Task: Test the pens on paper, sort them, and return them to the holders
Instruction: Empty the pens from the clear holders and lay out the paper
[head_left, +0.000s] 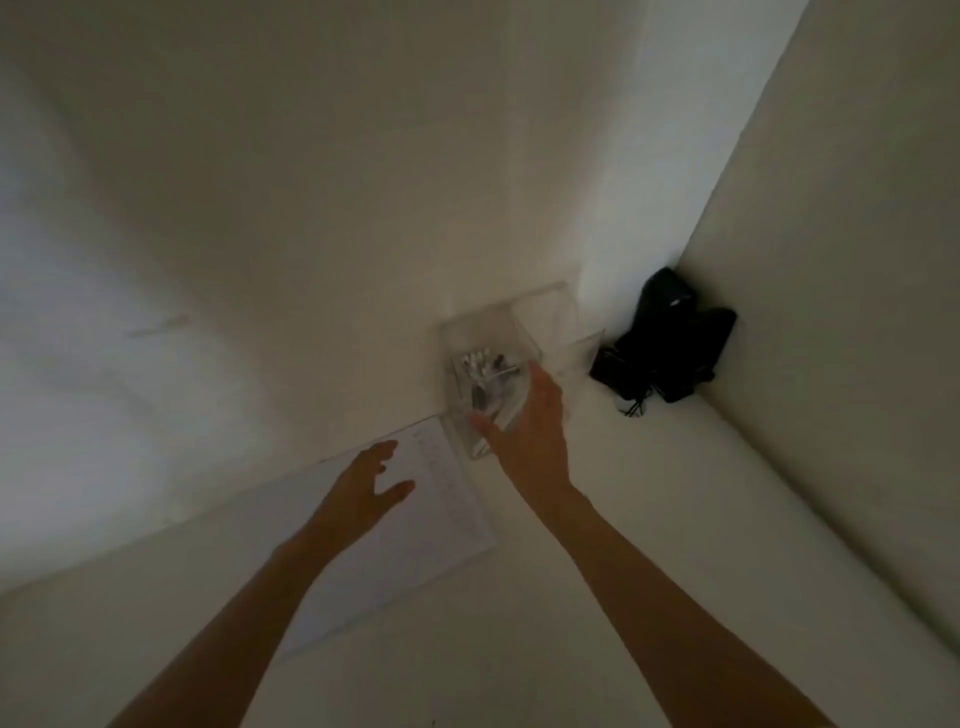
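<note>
At the left, the left hand (363, 483) hovers with its fingers spread and loose, holding nothing, above the sheet of paper (447, 525) that lies slantwise on the pale surface; faint marks run along the sheet's far side, too blurred to read. At about one o'clock from the paper stands a clear holder (475, 332) with the pens (483, 371) bunched upright inside it, so the task's things are not yet out. The right hand (524, 436) reaches in from five o'clock of that holder, fingers straight and thumb splayed across its near wall; whether it touches is hard to tell in the blur. A second clear holder (545, 306) stands just behind, at one o'clock, and a black bundle (670, 343) fills the corner at three o'clock. The step looks like fetching pens: better to steady the light holder at its base, lift pens straight up by their tops, and keep the other hand flat on the paper.
</note>
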